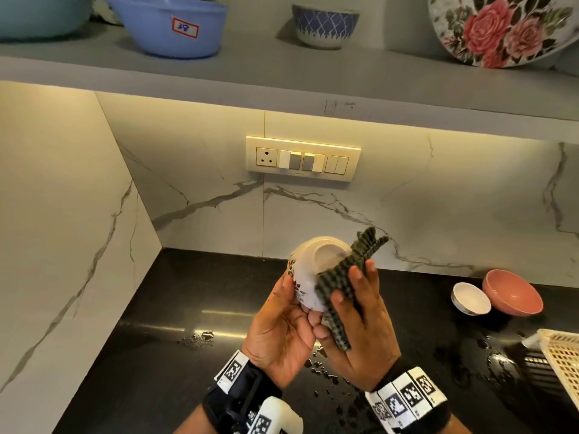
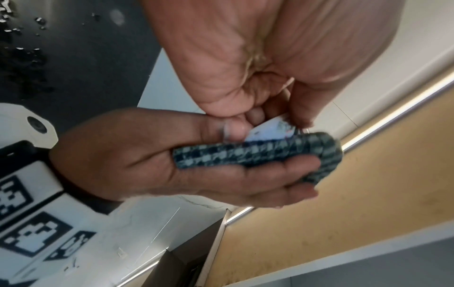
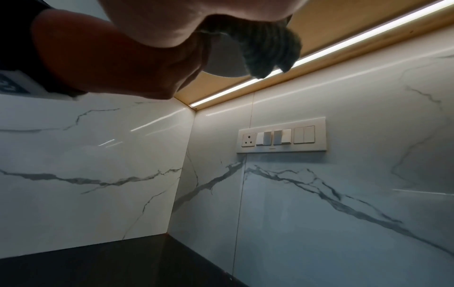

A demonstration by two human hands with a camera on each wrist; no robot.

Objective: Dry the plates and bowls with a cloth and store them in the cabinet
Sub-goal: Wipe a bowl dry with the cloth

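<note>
From the head view: a small white bowl (image 1: 316, 270) held up over the black desk (image 1: 175, 355), tipped so its round foot faces up and toward the camera, mouth turned away and down. Left hand (image 1: 282, 333) curled round the bowl's left side, fingers under it. Right hand (image 1: 357, 324) curled on a dark checked cloth (image 1: 341, 283), pressing it on the bowl's right side. Cloth long and folded, running up and down, top end sticking out above the bowl. Inside of the bowl hidden. Far right on the desk: a little white bowl (image 1: 470, 298) touching a pink bowl (image 1: 513, 292), both tipped. Corner of a cream basket (image 1: 560, 355) cut off at the edge. Water drops (image 1: 326, 371) on the desk below the hands. Up on the shelf (image 1: 282, 67): a blue bowl (image 1: 169, 26), a patterned bowl (image 1: 324, 25), a rose plate (image 1: 504, 29) cut off at the top.

From the left wrist view: left hand (image 2: 258, 54) close and big, fingers bent. Only a tiny slice of the white bowl (image 2: 267, 131) showing. Right hand (image 2: 196, 167) wrapped round the cloth (image 2: 255, 153), cloth lying long from left to right. Blurry.

From the right wrist view: right hand (image 3: 159, 19) dark and cut off at the top. Cloth (image 3: 270, 48) end hanging out. A pale bit of bowl (image 3: 221, 64) behind it, hard to make out. Switch plate (image 3: 281, 135) on the marble wall.
</note>
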